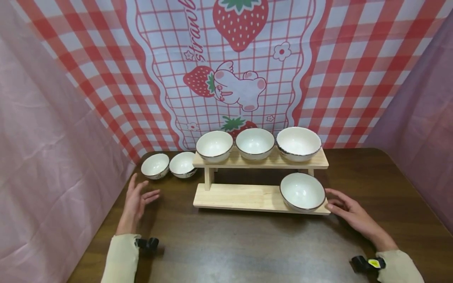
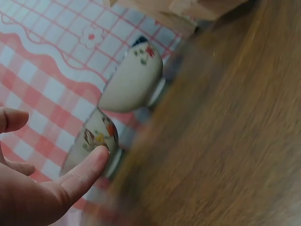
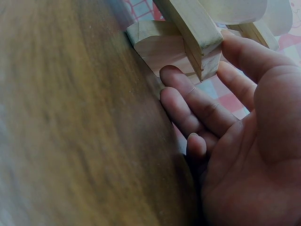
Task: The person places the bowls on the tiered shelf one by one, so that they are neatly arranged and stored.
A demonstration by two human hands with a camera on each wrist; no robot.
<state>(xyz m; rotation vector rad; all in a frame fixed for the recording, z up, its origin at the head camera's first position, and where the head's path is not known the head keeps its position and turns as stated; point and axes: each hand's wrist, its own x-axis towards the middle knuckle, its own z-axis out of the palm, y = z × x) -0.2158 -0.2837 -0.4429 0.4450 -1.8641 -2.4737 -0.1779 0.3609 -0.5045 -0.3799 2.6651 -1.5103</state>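
Observation:
My left hand hovers just in front of two small white bowls, fingers spread and holding nothing. The leftmost bowl is nearest to it; the other bowl stands beside it, against the shelf's left end. Seen from the left wrist, both bowls carry painted flowers, and a finger overlaps the nearer one. At the right end of a two-tier wooden shelf, my right hand touches the end of the lower board with its fingertips. Close to that hand, a larger dark-rimmed bowl sits on the lower board.
Along the upper board stand a left bowl, a middle bowl and a right bowl. Behind the dark wooden table hangs a red checked strawberry cloth. Pink curtains flank both sides.

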